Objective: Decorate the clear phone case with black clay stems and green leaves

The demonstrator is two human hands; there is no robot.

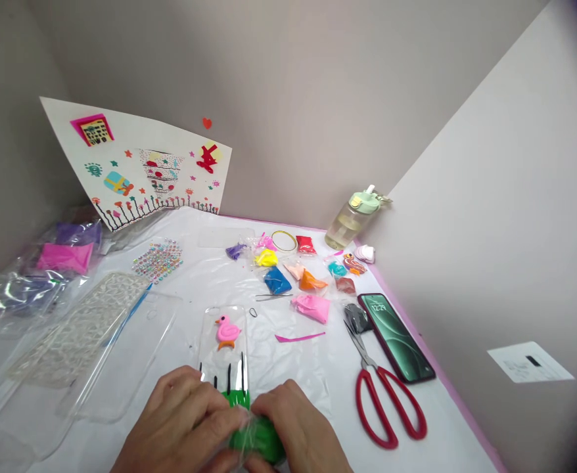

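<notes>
My left hand (180, 420) and my right hand (298, 427) both grip a clear plastic bag of green modelling clay (263, 439) at the near edge of the view. The fingers of both hands press into the bag from either side. Just beyond the hands lies a transparent phone case (223, 348). On it sit a pink clay duck (228, 332) with orange feet, thin black clay stems and a strip of green clay, which touches my left fingers. My hands hide the case's near end.
Bagged clay in several colours lies beyond the case. To the right are red-handled scissors (384, 394) and a smartphone (395, 338). A water bottle (351, 220) stands at the back corner. Clear plastic sheets and packets (71, 335) lie on the left, below a decorated paper (135, 164) against the wall.
</notes>
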